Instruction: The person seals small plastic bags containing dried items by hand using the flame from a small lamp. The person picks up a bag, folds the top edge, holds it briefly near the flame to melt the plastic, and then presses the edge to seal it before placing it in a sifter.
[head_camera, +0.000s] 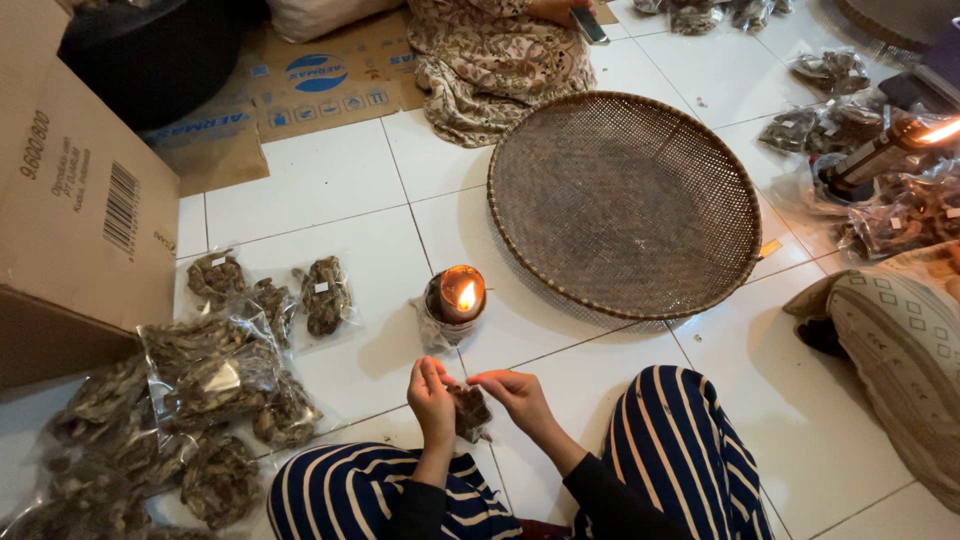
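Both hands meet over the lap. The left hand (432, 392) and right hand (512, 390) each have the grip closed on the top edge of a small packet (469, 410), which hangs down between them — long axis near upright. It is clear plastic over dark, shrivelled dried pieces. The candle (458, 294) burns on the floor just ahead of the packet, the right hand slightly nearer. Filled packets (215, 375) lie to the left; a woven tray (625, 200) sits beyond.
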